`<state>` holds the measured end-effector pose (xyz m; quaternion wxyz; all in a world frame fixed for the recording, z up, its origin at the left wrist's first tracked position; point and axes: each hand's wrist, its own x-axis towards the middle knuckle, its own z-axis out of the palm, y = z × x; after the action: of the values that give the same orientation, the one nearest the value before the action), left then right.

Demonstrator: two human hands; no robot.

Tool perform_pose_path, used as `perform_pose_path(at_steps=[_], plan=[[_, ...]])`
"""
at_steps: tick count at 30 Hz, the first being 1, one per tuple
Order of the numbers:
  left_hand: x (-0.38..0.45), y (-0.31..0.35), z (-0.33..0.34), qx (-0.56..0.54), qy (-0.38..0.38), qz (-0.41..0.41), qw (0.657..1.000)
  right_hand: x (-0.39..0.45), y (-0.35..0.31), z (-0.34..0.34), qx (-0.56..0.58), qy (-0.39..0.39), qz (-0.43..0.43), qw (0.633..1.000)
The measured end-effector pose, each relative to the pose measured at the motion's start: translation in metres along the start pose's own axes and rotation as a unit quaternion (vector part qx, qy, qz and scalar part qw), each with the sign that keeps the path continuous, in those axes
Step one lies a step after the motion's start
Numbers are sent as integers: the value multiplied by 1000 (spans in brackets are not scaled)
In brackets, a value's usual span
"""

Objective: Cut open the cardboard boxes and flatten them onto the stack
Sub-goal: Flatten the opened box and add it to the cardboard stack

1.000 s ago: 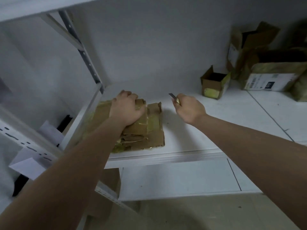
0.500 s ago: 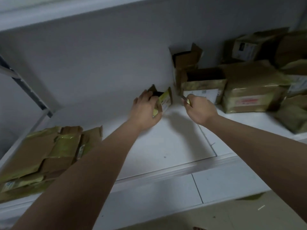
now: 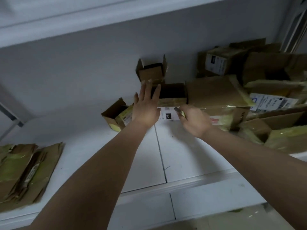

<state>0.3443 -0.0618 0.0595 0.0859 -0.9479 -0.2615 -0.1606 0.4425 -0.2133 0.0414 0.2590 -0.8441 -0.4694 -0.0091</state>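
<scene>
White shelf (image 3: 182, 156): flattened stack (image 3: 28, 170) near left, boxes (image 3: 216, 95) piled far right. Left hand (image 3: 146, 112) spread wide, reaching for open box (image 3: 171, 95); right hand (image 3: 196, 121) gripping knife (image 3: 180, 112). Blade close to left fingers, could nick them; pile could topple.

A single wide-angle view comes from the person's head, looking forward and down onto a white shelf (image 3: 182, 156) from close above its front edge. The frame is tilted, so the shelf edge runs up toward the right. Both forearms enter from the bottom, the left hand (image 3: 146, 110) and the right hand (image 3: 194, 120) meeting near the centre. The wall fills the upper left, a higher shelf's underside (image 3: 83, 19) crosses the top, and floor shows at the bottom right. Lines bend at the edges.
</scene>
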Motion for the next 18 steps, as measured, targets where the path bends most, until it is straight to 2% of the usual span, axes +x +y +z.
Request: perform_pose_path(at_steps=[2,4,9,13,18], plan=[[7,4,5,13,-26,-29,999,1,5,0,-3,-9,-21,1000],[9,4,8,12,-17,-52,998,2,7,0,1,-11,-30,999],[-5,-9,4,7,42,5,999,3,8,1,-10,6,-27,1000],[-19,-24,-12,-3,105,3,994,2,2,4,30,31,14,999],[-48,-39,-41,-21,136,-12,990,2,-19,6,85,61,61,993]])
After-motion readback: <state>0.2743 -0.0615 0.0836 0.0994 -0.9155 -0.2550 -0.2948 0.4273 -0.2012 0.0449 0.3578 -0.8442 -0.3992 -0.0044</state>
